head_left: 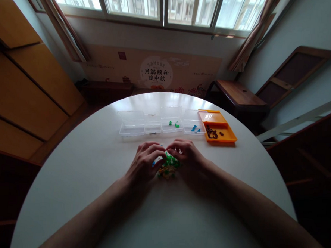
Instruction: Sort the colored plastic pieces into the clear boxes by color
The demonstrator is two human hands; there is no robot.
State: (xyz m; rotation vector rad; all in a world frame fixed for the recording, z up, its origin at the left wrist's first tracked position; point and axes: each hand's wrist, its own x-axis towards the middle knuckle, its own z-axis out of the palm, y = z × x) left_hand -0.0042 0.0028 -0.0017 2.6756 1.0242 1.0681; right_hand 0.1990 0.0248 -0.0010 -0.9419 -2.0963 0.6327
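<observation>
A small heap of tiny plastic pieces (171, 162), mostly green with yellow-orange ones at the near side, lies on the white table. My left hand (147, 158) curls over the heap's left side, its fingers and thumb bent towards each other. From the right, my right hand (184, 152) reaches to the far edge of the heap with thumb and forefinger drawn together. The fingertips of both hands almost meet there; whatever is between them is too small to make out. A few blue bits (153, 163) show beside my left fingers.
Beyond my hands stands a row of clear open boxes: one with green pieces (177, 126), one with blue pieces (194, 128). At its right end, an orange box (231, 133) holds dark brown pieces (212, 133). The round table (75, 178) has a curved far edge; a wooden stool (241, 93) stands behind.
</observation>
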